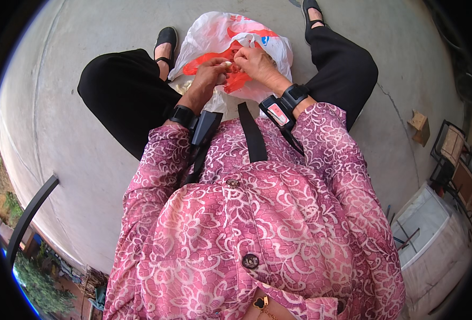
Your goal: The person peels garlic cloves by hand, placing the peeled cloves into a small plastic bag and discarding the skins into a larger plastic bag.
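Observation:
My left hand (210,76) pinches a small whitish piece (228,64), which looks like a clove of garlic, between thumb and fingers. Close beside it, my right hand (256,62) has its fingertips drawn together; whether anything is between them cannot be made out. Both hands are over a white plastic bag (204,34) that bears red and blue print. A red plastic bag (238,82) lies inside or on top of it, its contents mostly covered by the hands. Several pale pieces (184,86) lie below and left of my left hand.
My two legs in black trousers (120,88) flank the bags on the grey concrete floor (100,24). Off to the right are a broken brownish block (419,126), a dark metal frame (443,148) and a pale bin (423,224). A dark curved bar (30,212) stands at left.

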A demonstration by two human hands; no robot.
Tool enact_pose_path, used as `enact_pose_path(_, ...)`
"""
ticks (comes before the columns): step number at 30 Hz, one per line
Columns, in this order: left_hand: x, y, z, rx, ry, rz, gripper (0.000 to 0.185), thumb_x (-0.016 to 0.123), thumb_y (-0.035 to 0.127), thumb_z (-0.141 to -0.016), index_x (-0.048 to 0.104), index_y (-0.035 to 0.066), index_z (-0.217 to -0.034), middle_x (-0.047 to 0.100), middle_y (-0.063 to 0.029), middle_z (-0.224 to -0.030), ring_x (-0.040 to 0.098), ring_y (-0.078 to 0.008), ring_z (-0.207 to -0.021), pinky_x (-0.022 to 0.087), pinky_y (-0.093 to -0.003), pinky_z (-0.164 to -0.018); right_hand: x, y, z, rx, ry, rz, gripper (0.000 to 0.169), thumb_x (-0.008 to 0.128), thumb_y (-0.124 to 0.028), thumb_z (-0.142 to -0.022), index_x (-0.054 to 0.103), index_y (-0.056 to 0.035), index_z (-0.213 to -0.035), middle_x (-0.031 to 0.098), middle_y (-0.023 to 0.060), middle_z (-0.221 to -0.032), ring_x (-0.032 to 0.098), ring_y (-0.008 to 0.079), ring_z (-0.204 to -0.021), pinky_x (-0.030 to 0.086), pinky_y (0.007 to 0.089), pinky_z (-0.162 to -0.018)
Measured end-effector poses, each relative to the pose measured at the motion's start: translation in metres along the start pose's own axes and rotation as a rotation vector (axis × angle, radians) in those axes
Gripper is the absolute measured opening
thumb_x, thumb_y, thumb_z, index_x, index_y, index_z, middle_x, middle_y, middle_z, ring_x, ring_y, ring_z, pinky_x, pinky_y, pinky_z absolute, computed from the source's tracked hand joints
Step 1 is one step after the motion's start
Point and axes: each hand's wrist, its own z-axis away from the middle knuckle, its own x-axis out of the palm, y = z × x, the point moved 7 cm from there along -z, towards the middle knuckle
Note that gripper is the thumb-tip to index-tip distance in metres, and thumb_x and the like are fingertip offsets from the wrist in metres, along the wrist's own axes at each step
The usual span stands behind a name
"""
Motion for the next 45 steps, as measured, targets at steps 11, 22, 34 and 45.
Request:
enact_pose_path(11,-0.003,0.001,-0.004,0.052,0.038,0.031,0.022,0.054,0.007,-0.084,0.052,0.002,-0.105,0.057,-0.0049,-0.087,0.055,-0.01,-0.068,0.045,-0.0193,-0.054,0.014,0.007,0.006,0.222,-0.185,-0.337,0.019,0.049,-0.018,-0.086,0.061,-0.0039,-0.087,0.062,0.0012,-0.073,0.058,0.007,-0.064,0.044,0.0203,-0.054)
enact_pose_path(22,-0.002,0.002,0.0,0.041,0.054,0.071,0.02,0.055,0.007,-0.083,0.052,0.003,-0.102,0.057,-0.0044,-0.084,0.054,-0.0102,-0.067,0.045,-0.0199,-0.055,0.012,0.002,0.012,0.417,-0.209,-0.488,0.018,0.056,-0.018,-0.082,0.061,-0.0005,-0.084,0.064,0.0064,-0.075,0.061,0.0116,-0.063,0.046,0.0223,-0.053)
enact_pose_path(34,-0.001,0.001,-0.002,0.051,0.013,-0.102,0.02,0.057,0.016,-0.084,0.058,0.005,-0.101,0.059,-0.0009,-0.086,0.053,-0.0089,-0.072,0.042,-0.0205,-0.059,0.017,0.011,0.005,0.292,-0.225,-0.369,0.017,0.053,-0.017,-0.084,0.06,-0.0015,-0.086,0.063,0.005,-0.074,0.061,0.0103,-0.063,0.047,0.0213,-0.054)
enact_pose_path(45,0.0,0.001,-0.001,0.068,0.012,-0.109,0.021,0.058,0.017,-0.084,0.058,0.005,-0.101,0.058,-0.0007,-0.086,0.053,-0.0089,-0.073,0.041,-0.0205,-0.06,0.017,0.01,0.007,0.359,-0.226,-0.429,0.018,0.054,-0.017,-0.083,0.061,-0.0003,-0.084,0.063,0.0074,-0.072,0.061,0.0123,-0.061,0.047,0.0219,-0.054)
